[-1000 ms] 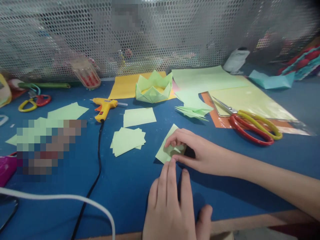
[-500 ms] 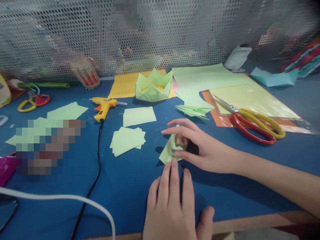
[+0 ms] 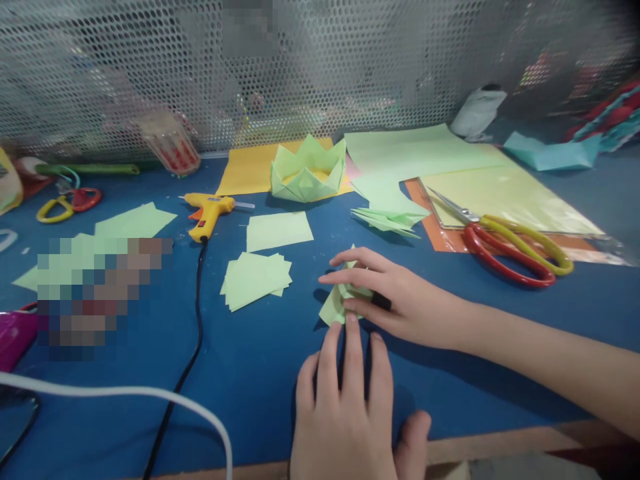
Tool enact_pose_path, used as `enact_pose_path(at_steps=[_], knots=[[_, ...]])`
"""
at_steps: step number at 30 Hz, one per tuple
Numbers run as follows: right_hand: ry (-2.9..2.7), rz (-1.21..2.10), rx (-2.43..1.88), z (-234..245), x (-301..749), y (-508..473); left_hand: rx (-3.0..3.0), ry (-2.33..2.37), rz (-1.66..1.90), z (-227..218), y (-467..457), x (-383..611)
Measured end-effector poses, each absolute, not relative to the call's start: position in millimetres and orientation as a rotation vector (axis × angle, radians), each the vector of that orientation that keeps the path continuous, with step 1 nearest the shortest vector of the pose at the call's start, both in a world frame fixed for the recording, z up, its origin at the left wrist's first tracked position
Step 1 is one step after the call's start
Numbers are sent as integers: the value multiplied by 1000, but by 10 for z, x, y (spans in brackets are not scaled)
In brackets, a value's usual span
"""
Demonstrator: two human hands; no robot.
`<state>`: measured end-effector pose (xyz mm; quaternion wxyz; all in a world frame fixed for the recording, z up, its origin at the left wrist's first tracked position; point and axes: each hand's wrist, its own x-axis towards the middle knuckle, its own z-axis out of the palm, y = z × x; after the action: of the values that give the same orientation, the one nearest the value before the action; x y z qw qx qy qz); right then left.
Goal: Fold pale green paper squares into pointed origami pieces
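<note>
A small light-green paper square [image 3: 336, 305] lies partly folded on the blue table [image 3: 250, 373]. My right hand [image 3: 400, 300] comes in from the right and pinches the paper between thumb and fingers, lifting its far side. My left hand [image 3: 350, 413] lies flat on the table just in front, fingers stretched out, fingertips touching the paper's near corner. A stack of green squares [image 3: 256, 280] sits to the left of the hands.
A yellow glue gun [image 3: 207, 213] with a black cord [image 3: 185, 373], a folded green paper crown [image 3: 307, 170] on yellow paper, big red-and-yellow scissors [image 3: 505, 247] on paper sheets, small scissors [image 3: 65, 203] far left, a white cable [image 3: 125, 397], mesh wall behind.
My right hand has folded the far part of the green square up and toward me, so less paper shows. My left hand has stayed put with its fingertips on the near corner.
</note>
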<state>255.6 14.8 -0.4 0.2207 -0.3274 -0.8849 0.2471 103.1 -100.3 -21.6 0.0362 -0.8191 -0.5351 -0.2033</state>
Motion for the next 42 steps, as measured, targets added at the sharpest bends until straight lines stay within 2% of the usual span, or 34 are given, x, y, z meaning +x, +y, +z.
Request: enact_pose_path(at_steps=[10,17,25,30,35,39,42], knots=[[-2453,710,-920,-13,2543,140,-2552,-1671,-578,-179,-999,1042],[-2491,44,-992,-33,2552,113,-2560,-1669,-737,-143,-949,1016],[-2428,-57,-832,0,2570,123,-2651,-1609,-523,-112,-969,979],[-2484,79,-749,77,2613,91,-2623,-1623,-628,-162,-1012,977],[-2325,569,-976,158,2642,-8,-2774,-1611,-779,-119,-934,774],[-2203,993,-1232,225,2624,-70,-3032,-1339,-453,-14,-784,524],[-2155,1115,-1297,231,2609,-68,-3015,-1294,-432,5,-731,449]])
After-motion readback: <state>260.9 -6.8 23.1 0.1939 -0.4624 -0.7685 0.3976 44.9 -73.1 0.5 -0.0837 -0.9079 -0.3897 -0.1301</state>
